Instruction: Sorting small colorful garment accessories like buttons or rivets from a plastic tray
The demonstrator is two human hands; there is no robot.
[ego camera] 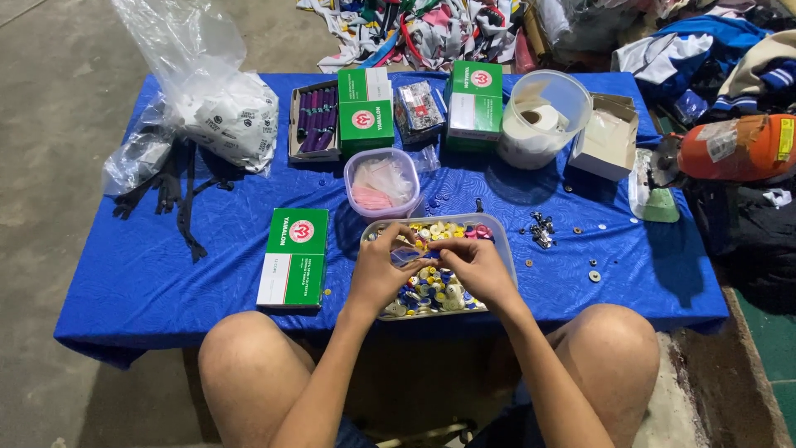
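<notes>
Now both hands meet over the clear rectangular plastic tub of mixed coloured buttons (pixel 497 228), which sits at the near edge of the blue-clothed desk (pixel 166 265), right between the person's knees. The left hand (pixel 377 270) and right hand (pixel 474 267) have their fingers pinched shut on a small see-through plastic bag (pixel 413 255), which looks thin, crinkly and slippery, with a bluish tint at its middle. Whether anything is inside it is too small to tell. Risk here: a loose pinch could let the bag slip down among the buttons, and a knock from either wrist might tip the tub off the near edge. Loose metal fittings (pixel 541 230) lie just beside the tub, easily scattered by a stray elbow.
</notes>
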